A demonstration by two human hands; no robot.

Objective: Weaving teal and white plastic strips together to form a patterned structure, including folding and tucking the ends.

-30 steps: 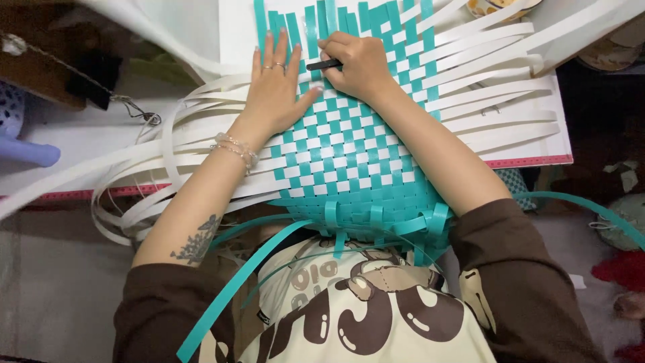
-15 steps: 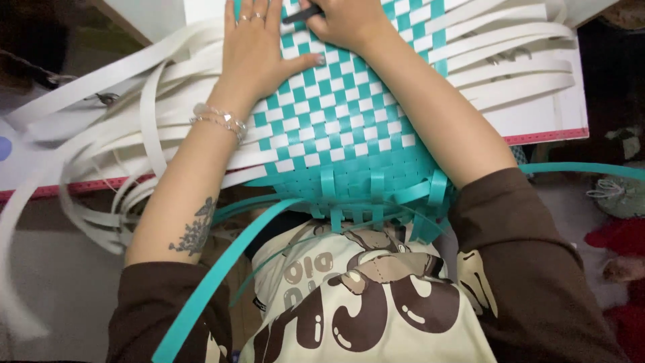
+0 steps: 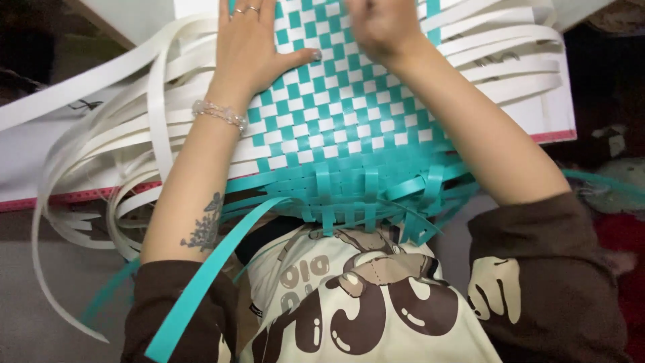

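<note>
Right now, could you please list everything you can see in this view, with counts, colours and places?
Woven mat: one, teal and white checks, centre of the board, under both hands.
White strips: many, loose, fanning left and right from the mat.
Teal strips: several, hanging from the mat's near edge over the lap.
Board: one, white with a pink near edge, under the weaving.
Bracelet: one, clear beads, left wrist.
Rings: two, left fingers.
Shirt: cream with brown print, brown sleeves.
Left hand: flat on the mat.
Right hand: blurred, on the mat's far part.
</note>
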